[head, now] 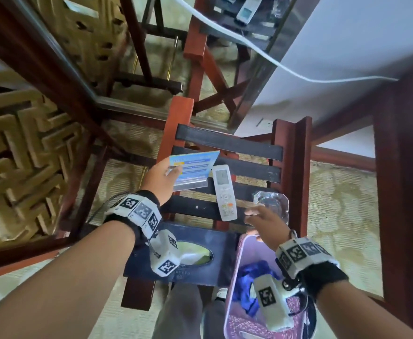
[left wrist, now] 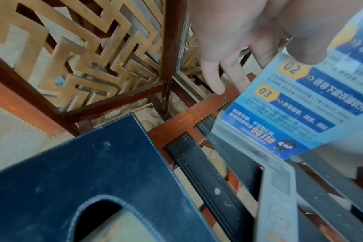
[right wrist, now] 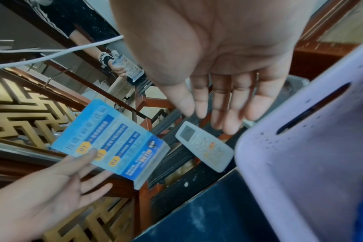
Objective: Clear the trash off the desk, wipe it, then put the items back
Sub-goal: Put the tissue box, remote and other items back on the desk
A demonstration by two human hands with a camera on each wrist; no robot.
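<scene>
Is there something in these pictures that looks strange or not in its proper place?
Yes. The desk items sit on a slatted luggage rack, not a desk: a white remote lies across the straps with gaps beneath. The left hand holds a blue sign stand by one edge; the right hand is open.

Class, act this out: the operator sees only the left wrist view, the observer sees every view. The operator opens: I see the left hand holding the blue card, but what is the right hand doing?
Observer: The right hand is open and holds nothing. Its fingers are straight, above the slatted rack.
Operator: What lies past the remote on that side?
Observer: A clear glass ashtray sits on the slats, right of the white remote.
Operator: Anything nearer the person?
Observer: A lilac basket with a blue cloth in it, beside the dark tissue box.
</scene>
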